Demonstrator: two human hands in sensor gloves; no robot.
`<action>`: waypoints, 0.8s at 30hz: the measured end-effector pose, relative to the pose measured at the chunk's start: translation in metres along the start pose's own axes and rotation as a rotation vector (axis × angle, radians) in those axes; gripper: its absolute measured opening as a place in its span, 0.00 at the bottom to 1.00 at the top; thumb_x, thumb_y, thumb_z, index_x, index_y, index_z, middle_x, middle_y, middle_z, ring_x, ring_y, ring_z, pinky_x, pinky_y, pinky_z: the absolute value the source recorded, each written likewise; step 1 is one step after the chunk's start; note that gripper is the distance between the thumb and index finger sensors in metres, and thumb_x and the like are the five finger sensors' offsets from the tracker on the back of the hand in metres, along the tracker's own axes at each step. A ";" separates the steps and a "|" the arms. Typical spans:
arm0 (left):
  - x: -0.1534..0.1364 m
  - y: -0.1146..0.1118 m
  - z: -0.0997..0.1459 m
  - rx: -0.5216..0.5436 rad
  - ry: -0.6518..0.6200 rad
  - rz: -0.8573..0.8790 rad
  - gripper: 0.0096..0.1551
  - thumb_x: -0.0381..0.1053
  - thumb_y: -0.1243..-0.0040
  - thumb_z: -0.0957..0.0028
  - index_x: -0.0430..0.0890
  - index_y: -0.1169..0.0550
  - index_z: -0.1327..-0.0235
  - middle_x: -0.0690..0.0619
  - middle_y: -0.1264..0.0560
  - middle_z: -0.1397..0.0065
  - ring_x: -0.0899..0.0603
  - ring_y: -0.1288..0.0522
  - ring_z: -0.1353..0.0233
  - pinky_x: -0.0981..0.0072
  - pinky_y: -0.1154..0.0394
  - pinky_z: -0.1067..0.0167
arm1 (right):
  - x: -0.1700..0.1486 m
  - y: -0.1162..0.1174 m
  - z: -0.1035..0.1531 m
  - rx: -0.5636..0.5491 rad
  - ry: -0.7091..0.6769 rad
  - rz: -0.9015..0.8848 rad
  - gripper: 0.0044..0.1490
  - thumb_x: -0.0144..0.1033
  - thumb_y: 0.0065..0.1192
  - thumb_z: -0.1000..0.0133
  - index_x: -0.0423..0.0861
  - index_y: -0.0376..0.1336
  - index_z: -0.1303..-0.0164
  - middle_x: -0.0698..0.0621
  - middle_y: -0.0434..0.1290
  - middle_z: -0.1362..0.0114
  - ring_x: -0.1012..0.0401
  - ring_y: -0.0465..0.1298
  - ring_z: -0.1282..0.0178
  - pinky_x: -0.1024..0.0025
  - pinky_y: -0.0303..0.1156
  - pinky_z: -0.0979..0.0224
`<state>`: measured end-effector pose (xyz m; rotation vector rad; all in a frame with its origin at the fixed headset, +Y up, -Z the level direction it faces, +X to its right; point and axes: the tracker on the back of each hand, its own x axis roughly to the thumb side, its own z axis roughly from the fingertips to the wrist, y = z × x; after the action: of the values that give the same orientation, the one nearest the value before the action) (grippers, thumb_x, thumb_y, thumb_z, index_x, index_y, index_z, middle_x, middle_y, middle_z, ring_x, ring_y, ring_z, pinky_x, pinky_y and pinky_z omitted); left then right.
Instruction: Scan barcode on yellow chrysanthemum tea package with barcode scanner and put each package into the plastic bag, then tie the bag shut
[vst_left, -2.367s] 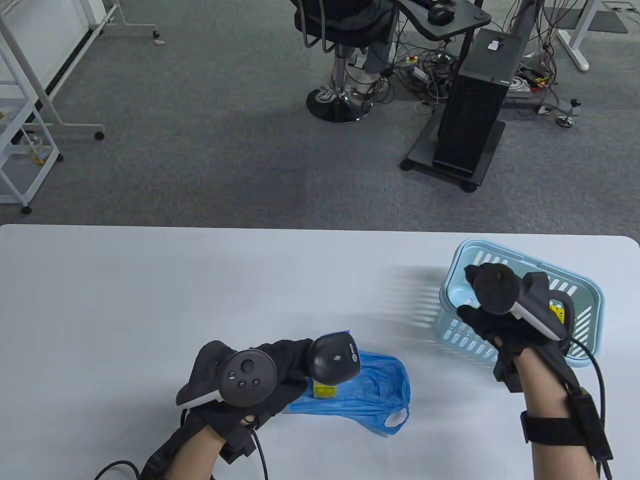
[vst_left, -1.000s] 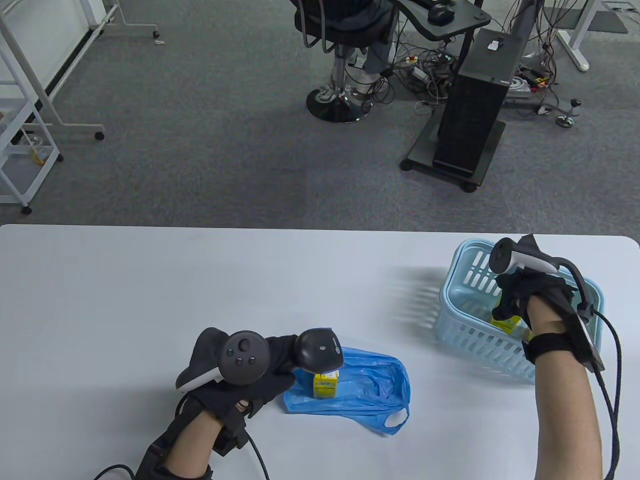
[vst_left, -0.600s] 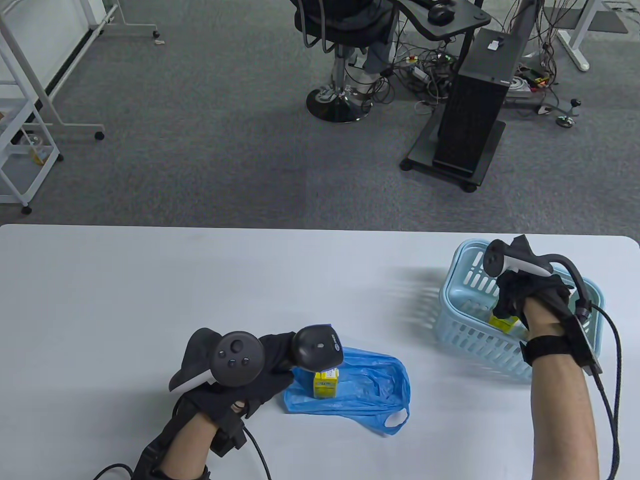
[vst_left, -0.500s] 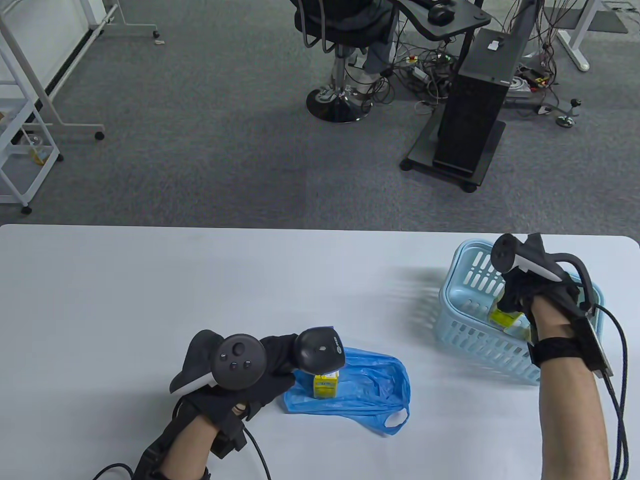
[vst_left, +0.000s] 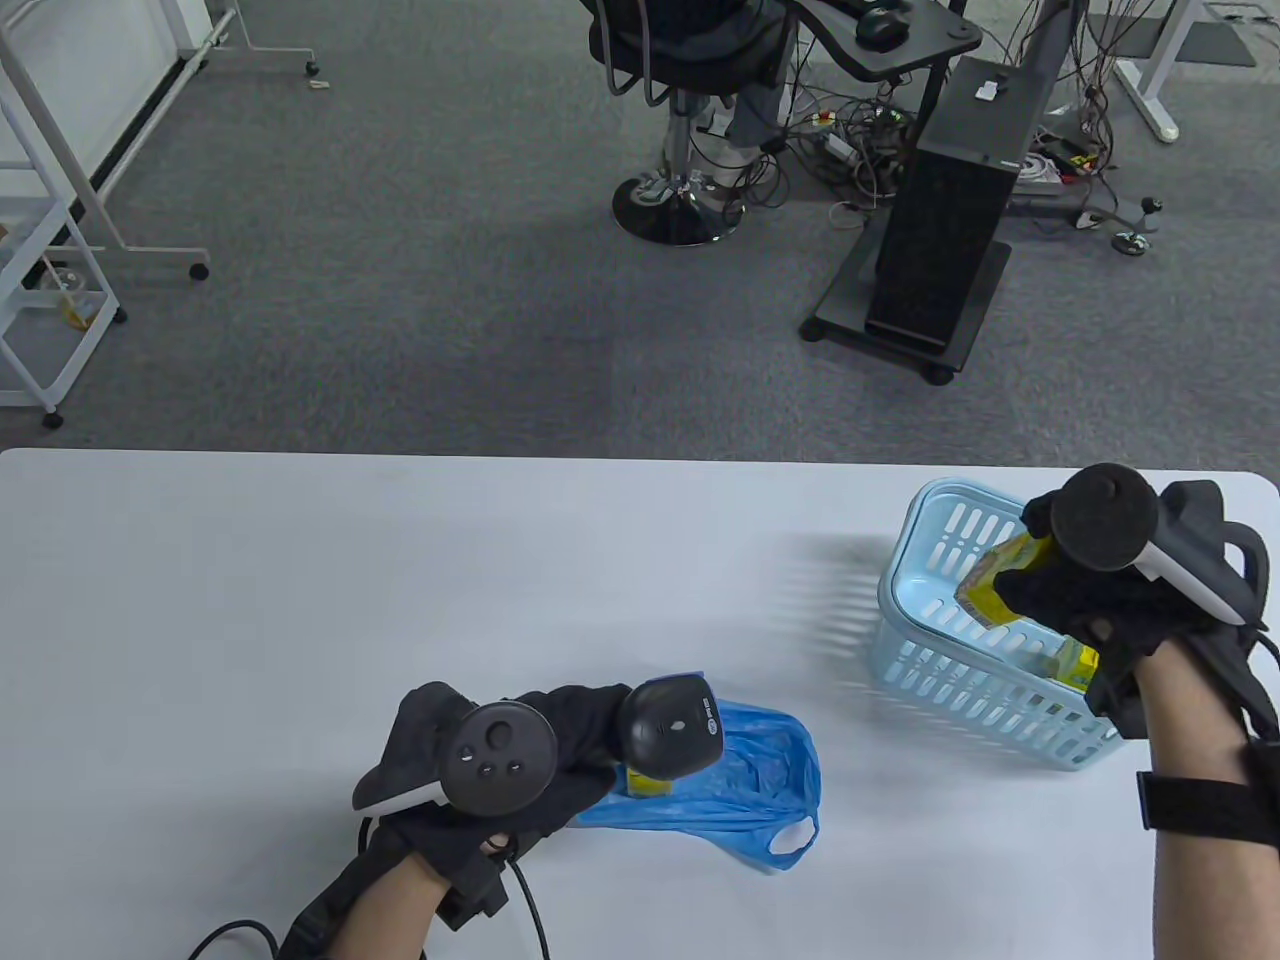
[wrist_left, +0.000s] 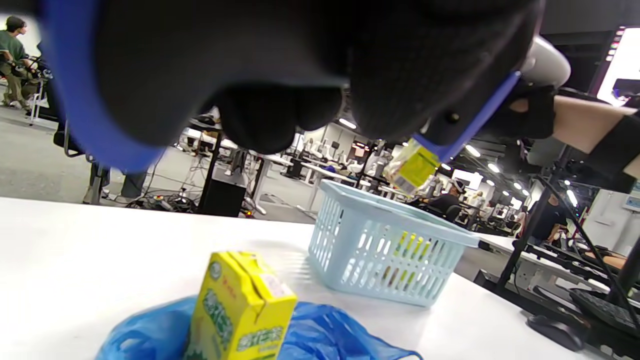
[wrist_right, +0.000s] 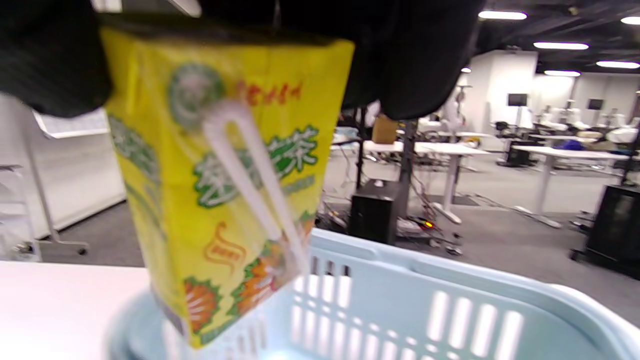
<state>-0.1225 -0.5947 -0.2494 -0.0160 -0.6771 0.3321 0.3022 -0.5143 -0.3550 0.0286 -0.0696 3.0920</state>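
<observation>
Yellow tea box (wrist_right: 220, 180) gripped in the right hand (vst_left: 1090, 600) above the light blue basket (vst_left: 925, 660) at 3 o'clock, left hand (vst_left: 540, 750) gripping the black scanner (vst_left: 672, 725) at 6 o'clock, over another tea box (wrist_left: 237, 310) standing on the blue bag (vst_left: 750, 780).

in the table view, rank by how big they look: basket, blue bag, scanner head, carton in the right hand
1. basket
2. blue bag, not much smaller than the basket
3. scanner head
4. carton, unsure: the right hand hides most of it, so it may really match the scanner head
</observation>
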 end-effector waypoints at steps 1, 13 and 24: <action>0.003 0.000 0.000 0.003 -0.007 -0.008 0.36 0.54 0.26 0.49 0.54 0.28 0.27 0.50 0.21 0.31 0.43 0.15 0.37 0.50 0.20 0.44 | 0.009 -0.001 0.006 -0.018 -0.028 -0.028 0.50 0.65 0.70 0.65 0.51 0.62 0.35 0.42 0.62 0.26 0.46 0.69 0.31 0.48 0.73 0.30; 0.003 -0.001 0.000 0.026 0.012 -0.010 0.36 0.53 0.26 0.50 0.55 0.29 0.28 0.50 0.19 0.34 0.44 0.14 0.40 0.51 0.19 0.46 | 0.085 0.055 0.029 -0.065 -0.249 -0.349 0.49 0.65 0.71 0.65 0.53 0.61 0.36 0.42 0.59 0.25 0.46 0.68 0.31 0.55 0.75 0.30; -0.001 -0.005 -0.002 0.027 0.027 -0.044 0.37 0.53 0.26 0.50 0.52 0.29 0.28 0.52 0.18 0.38 0.47 0.14 0.46 0.50 0.19 0.46 | 0.107 0.102 0.047 -0.141 -0.272 -0.576 0.49 0.66 0.71 0.65 0.53 0.63 0.36 0.41 0.60 0.26 0.46 0.68 0.33 0.56 0.78 0.34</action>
<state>-0.1201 -0.5991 -0.2511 0.0200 -0.6450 0.2985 0.1909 -0.6132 -0.3103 0.3900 -0.2421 2.4828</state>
